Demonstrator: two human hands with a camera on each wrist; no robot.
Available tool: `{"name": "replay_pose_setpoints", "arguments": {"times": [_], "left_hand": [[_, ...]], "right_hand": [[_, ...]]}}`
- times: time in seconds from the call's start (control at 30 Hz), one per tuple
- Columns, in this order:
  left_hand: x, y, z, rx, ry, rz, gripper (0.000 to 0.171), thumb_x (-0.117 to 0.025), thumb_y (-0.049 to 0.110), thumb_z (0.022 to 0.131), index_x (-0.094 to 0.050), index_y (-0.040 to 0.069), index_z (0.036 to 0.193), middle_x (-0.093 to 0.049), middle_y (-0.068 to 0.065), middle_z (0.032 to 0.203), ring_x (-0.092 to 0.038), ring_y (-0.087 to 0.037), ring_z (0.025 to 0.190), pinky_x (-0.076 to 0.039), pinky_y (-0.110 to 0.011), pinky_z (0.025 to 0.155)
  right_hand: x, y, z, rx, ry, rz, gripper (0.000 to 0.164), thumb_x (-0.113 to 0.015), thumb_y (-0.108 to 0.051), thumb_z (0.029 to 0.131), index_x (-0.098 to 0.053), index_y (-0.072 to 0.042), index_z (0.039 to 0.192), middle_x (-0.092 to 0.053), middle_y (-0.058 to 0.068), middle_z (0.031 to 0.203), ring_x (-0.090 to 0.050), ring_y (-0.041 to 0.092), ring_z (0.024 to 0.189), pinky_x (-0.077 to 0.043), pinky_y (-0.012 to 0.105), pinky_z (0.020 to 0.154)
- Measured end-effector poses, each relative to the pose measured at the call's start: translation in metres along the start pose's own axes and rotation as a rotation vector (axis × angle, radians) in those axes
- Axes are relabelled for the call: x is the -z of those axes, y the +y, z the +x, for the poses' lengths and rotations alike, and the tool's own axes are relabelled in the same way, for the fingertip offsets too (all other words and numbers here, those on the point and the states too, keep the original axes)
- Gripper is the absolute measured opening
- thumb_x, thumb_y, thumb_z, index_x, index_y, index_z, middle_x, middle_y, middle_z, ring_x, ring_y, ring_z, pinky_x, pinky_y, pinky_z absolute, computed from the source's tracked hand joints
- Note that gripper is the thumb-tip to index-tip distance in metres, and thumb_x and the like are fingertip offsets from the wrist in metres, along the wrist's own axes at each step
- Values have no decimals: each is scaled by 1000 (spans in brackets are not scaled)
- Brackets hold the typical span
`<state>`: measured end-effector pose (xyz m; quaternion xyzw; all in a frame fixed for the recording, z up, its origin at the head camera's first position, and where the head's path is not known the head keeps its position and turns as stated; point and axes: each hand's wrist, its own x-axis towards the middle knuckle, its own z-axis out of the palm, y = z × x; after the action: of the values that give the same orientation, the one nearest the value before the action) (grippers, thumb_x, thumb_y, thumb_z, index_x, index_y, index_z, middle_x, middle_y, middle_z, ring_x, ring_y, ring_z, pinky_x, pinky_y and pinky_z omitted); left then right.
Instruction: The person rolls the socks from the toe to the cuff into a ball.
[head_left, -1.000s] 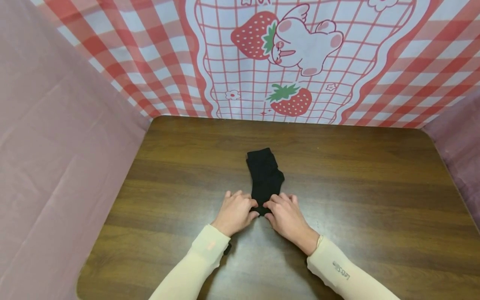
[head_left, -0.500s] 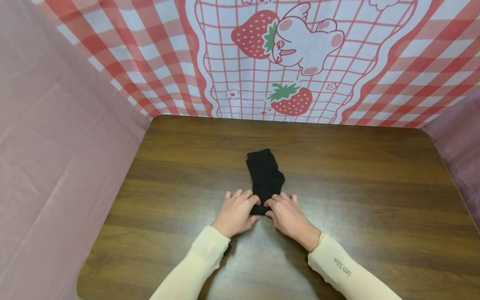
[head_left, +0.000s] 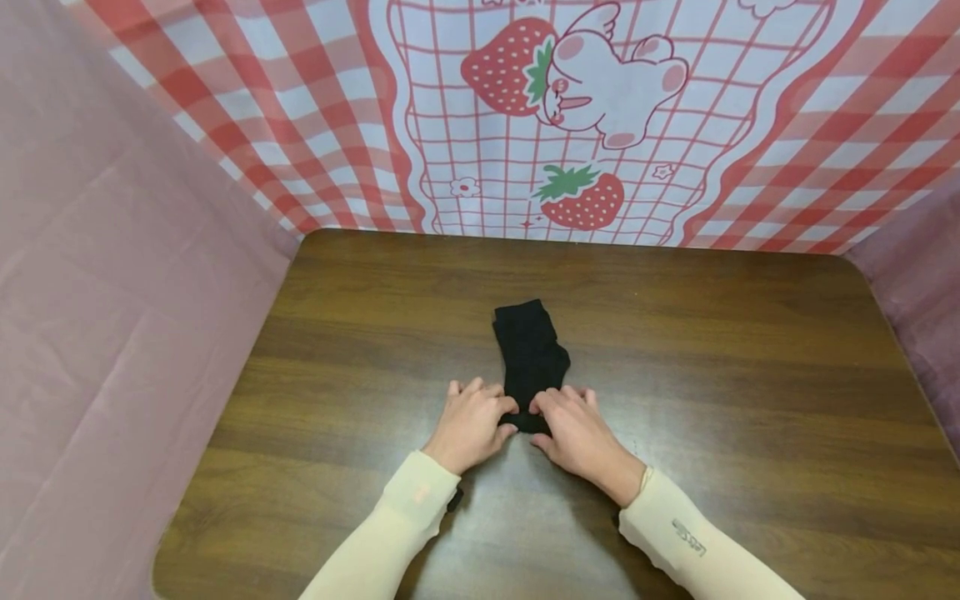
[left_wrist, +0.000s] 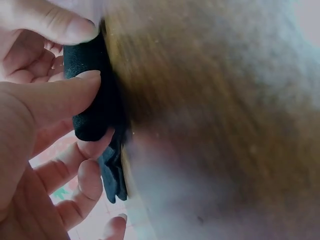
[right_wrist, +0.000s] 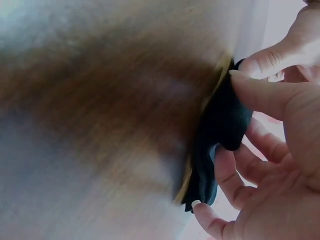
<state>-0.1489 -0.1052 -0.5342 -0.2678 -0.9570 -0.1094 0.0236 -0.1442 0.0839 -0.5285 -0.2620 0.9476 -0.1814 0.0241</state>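
A pair of black socks, laid one on the other, stretches away from me across the middle of the wooden table. The near end is turned up into a thick roll. My left hand pinches the left end of this roll, thumb on the near side and curled fingers on the far side. At its right end my right hand grips likewise. In the right wrist view the right thumb lies on the roll, while the fingers reach under its end. The cuffs point to the back of the table.
The brown wooden table has rounded corners. Behind it hangs a red-and-white checked cloth with strawberry prints. Pink cloth covers the left side, with more pink cloth at the right.
Both thumbs have shifted off and back along the near end of the socks, the left thumb returning to the roll. More of the rolled end shows between the hands. The cuffs stay nearly in place.
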Motion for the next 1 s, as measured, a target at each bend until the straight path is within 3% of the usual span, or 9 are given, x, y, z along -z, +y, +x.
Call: {"name": "replay_pose_setpoints", "arguments": {"times": [0.23, 0.47, 1.0], "left_hand": [[1, 2, 3, 6, -26, -4, 19, -76, 35, 87, -76, 26, 103, -63, 8, 98, -53, -16, 85, -33, -37, 72], [1, 2, 5, -35, -40, -5, 17, -75, 33, 89, -75, 23, 102, -61, 9, 99, -52, -15, 88, -32, -35, 71], [3, 4, 8, -43, -49, -42, 18, -77, 33, 87, -73, 23, 101, -69, 11, 99, -56, -14, 86, -32, -35, 71]], "right_hand": [[-2, 2, -2, 8, 81, -34, 27, -88, -13, 73, -68, -9, 90, -59, 1, 90, -53, 26, 88, -35, 51, 82], [-5, 1, -4, -14, 115, -21, 23, -87, -11, 74, -70, -8, 88, -60, 1, 89, -54, 26, 89, -35, 50, 82], [-8, 3, -9, -59, 113, 4, 17, -82, -9, 80, -70, -8, 91, -65, 2, 94, -55, 25, 91, -36, 46, 78]]}}
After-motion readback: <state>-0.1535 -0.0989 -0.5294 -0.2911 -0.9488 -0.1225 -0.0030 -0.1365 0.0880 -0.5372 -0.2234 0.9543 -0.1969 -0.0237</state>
